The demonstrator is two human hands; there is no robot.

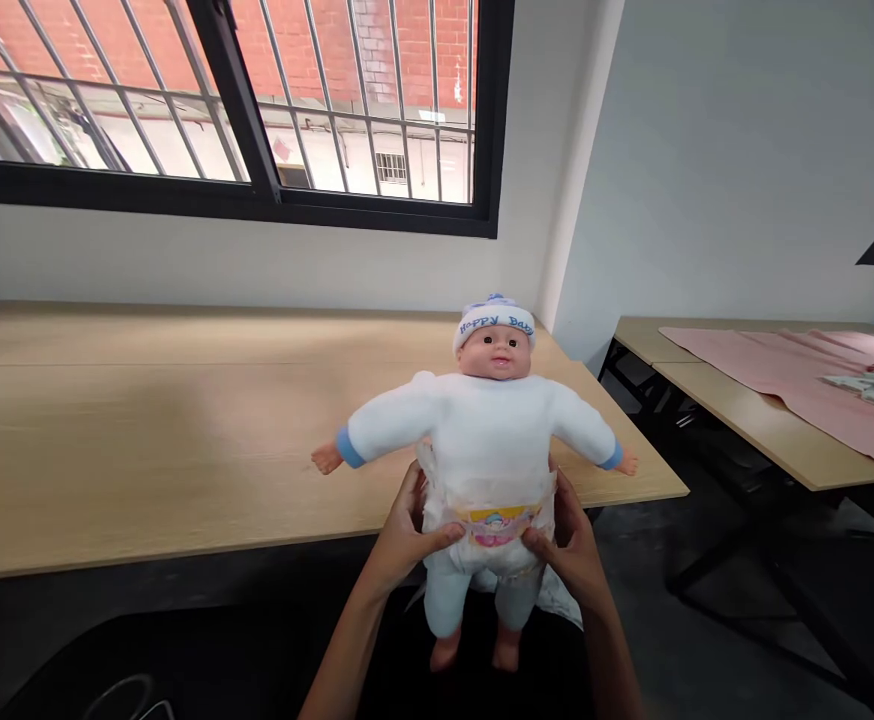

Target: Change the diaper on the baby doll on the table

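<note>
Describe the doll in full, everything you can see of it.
The doll is upright, facing the camera, arms spread wide. Its head, hands and bare feet look like smooth plastic; its white, blue-cuffed body looks like soft fabric. Its white-and-blue cap reads "Happy Baby". Around its waist is a white diaper with a yellow and pink printed front. The left hand and right hand hold it by the diapered sides, near the edge of the table.

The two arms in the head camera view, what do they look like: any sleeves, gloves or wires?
They are a person's. The left hand and right hand are ungloved, and no sleeve shows on the left forearm or right forearm. I see no watch, bracelet, cable or marking.
</note>
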